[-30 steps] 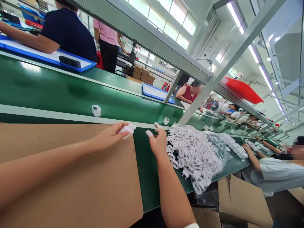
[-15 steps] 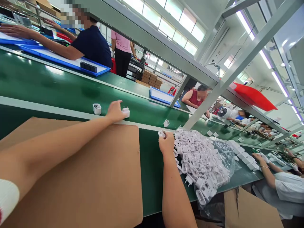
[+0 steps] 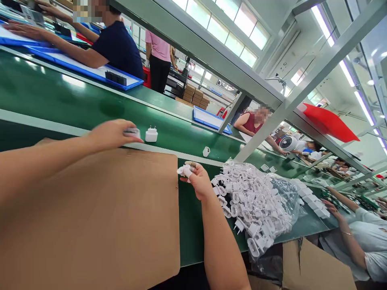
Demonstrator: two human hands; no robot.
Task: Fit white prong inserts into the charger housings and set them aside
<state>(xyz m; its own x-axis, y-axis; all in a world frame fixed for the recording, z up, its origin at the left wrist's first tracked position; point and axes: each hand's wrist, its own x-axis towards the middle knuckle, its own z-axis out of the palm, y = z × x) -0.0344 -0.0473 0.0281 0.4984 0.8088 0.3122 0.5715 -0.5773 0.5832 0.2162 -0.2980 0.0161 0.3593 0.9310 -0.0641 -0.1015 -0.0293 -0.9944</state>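
My left hand, blurred by motion, grips a white charger housing over the near edge of the green belt. Just right of it a white plug charger stands with its two pins up. My right hand pinches white plastic plug parts beside the cardboard's right edge; how many is unclear. Farther right, a white housing sits on the belt. A large heap of white plug parts spills from a clear plastic bag right of my right forearm.
Brown cardboard covers the near left of the bench. A slanting metal post rises behind the heap. White boxy pieces lie by a co-worker at right. Across the green belt, another person works over blue trays.
My left hand has left the standing plug charger and moved left, taking hold of the housing that stood there. My right hand has moved left with white parts in its fingers.
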